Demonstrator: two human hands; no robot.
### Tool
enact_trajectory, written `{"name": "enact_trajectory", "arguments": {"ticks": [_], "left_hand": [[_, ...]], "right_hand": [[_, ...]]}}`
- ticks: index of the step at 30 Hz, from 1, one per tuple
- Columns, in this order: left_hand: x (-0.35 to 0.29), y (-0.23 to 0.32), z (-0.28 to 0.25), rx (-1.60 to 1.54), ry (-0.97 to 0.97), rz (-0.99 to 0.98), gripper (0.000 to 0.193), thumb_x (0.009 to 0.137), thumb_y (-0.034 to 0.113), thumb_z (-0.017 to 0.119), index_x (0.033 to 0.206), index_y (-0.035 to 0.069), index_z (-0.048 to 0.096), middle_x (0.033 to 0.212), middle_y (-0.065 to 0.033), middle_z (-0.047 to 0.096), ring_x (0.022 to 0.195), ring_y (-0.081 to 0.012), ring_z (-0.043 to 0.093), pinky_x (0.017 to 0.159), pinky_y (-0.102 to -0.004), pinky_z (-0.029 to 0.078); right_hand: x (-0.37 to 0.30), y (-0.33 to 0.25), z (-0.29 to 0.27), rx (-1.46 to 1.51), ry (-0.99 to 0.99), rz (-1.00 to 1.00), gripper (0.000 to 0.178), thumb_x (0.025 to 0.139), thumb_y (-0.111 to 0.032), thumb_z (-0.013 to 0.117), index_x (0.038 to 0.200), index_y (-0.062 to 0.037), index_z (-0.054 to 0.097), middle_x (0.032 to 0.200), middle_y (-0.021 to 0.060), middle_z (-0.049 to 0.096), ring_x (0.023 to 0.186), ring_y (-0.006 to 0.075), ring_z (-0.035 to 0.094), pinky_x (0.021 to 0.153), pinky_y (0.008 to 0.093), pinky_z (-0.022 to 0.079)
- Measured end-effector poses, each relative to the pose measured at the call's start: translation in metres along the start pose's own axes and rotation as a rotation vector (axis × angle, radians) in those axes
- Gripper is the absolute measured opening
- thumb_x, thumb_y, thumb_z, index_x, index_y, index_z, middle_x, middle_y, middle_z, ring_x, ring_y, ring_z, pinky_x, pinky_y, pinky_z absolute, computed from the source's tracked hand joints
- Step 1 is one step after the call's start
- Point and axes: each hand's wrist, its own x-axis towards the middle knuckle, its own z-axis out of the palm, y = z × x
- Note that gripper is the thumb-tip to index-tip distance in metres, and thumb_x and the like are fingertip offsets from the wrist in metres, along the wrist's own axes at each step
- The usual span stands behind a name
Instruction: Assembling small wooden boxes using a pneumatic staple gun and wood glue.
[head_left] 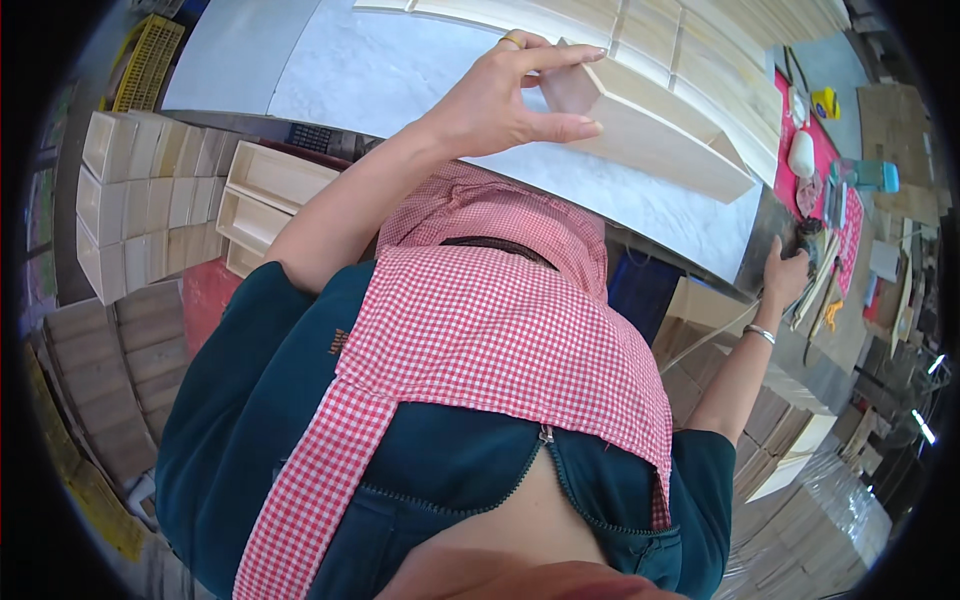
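My left hand (515,97) pinches the near left end of a long, shallow box of pale wood (655,125), thumb below and fingers over the top edge. The box is tilted above the white marble-patterned bench top (370,75). Out at the right end of the bench, my right hand (787,275) reaches toward a dark object (812,236) among thin sticks and tools. Its thumb and fingers look apart, and nothing shows between them; the small details there are hard to make out.
Stacked wooden boxes (150,190) stand at the left, beside more open boxes (260,205). More pale wooden boxes (640,35) line the far side of the bench. On a red cloth lie a white bottle (801,155) and a yellow tape roll (825,103). Cartons (790,430) sit lower right.
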Motion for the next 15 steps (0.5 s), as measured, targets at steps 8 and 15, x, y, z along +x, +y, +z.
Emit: {"name": "enact_trajectory", "arguments": {"ticks": [8,15], "left_hand": [[-0.003,0.008,-0.004,-0.054,-0.020,-0.090,0.068,0.078,0.026,0.088,0.141,0.017,0.062,0.124,-0.0153,0.053,0.115,-0.0344,0.058,0.110,-0.0442,0.049],[-0.003,0.006,-0.008,-0.055,-0.016,-0.095,0.067,0.079,0.026,0.088,0.140,0.016,0.063,0.122,-0.0153,0.053,0.115,-0.0324,0.058,0.110,-0.0425,0.048]], "right_hand": [[0.004,-0.059,-0.076,0.333,0.084,0.003,0.050,0.088,-0.038,0.070,0.110,0.0062,0.064,0.098,0.0236,0.067,0.088,0.0373,0.062,0.084,0.0417,0.052],[-0.021,-0.096,-0.150,0.817,0.138,0.027,0.031,0.089,-0.025,0.070,0.102,0.0030,0.064,0.082,0.0152,0.065,0.072,0.0255,0.060,0.072,0.0327,0.052]]}}
